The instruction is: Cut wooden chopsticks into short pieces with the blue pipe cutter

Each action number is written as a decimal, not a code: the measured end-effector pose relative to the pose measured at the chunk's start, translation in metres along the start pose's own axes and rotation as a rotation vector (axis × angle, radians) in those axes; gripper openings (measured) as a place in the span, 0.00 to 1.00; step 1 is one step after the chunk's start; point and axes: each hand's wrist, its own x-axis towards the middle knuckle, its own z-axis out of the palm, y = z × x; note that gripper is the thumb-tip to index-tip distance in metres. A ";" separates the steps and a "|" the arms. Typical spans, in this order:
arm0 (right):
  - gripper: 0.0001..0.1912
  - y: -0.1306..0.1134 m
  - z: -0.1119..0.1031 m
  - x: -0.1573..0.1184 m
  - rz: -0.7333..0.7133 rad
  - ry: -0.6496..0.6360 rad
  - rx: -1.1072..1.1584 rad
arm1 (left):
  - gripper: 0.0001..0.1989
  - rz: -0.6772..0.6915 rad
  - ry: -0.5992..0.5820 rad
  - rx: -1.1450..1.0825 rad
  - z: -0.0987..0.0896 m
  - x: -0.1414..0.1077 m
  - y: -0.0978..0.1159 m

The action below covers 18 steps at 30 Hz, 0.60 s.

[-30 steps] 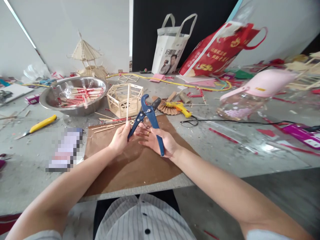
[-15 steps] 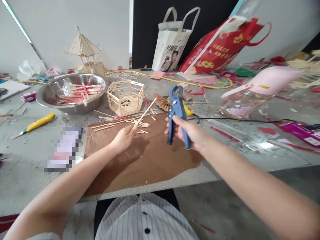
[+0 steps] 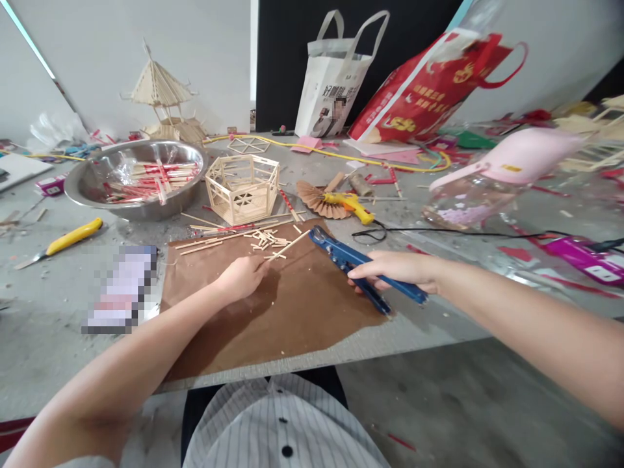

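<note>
Pinched in my left hand (image 3: 244, 278) is a thin wooden stick (image 3: 292, 244), slanting up to the right. My right hand (image 3: 385, 272) grips a blue pair of cutters (image 3: 341, 255) by the handles, which are spread apart. The cutter's head points left and meets the stick's far end; whether the stick lies between the blades I cannot tell. Behind my left hand, several short cut stick pieces (image 3: 267, 239) lie heaped on the brown sheet (image 3: 292, 318). Longer sticks (image 3: 202, 247) rest at the sheet's left back edge.
A hexagonal stick frame (image 3: 244, 190) and a steel bowl (image 3: 78, 188) of wrapped sticks stand behind the sheet. A yellow glue gun (image 3: 351, 205) lies on a brown paper fan. At left are a utility knife (image 3: 73, 237) and a phone (image 3: 121, 286); at right, a pink-lidded bottle (image 3: 511, 162).
The cutters have turned from upright to pointing left, with their head now at the stick's tip. My left hand has lowered slightly, and the stick lies flatter.
</note>
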 end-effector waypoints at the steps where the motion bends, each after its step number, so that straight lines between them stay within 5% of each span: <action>1: 0.11 -0.002 0.001 0.002 0.026 -0.024 0.030 | 0.16 0.000 -0.015 0.025 0.000 0.000 0.001; 18: 0.05 -0.017 0.015 0.009 0.004 -0.046 -0.099 | 0.21 -0.121 -0.122 0.293 0.004 -0.001 0.011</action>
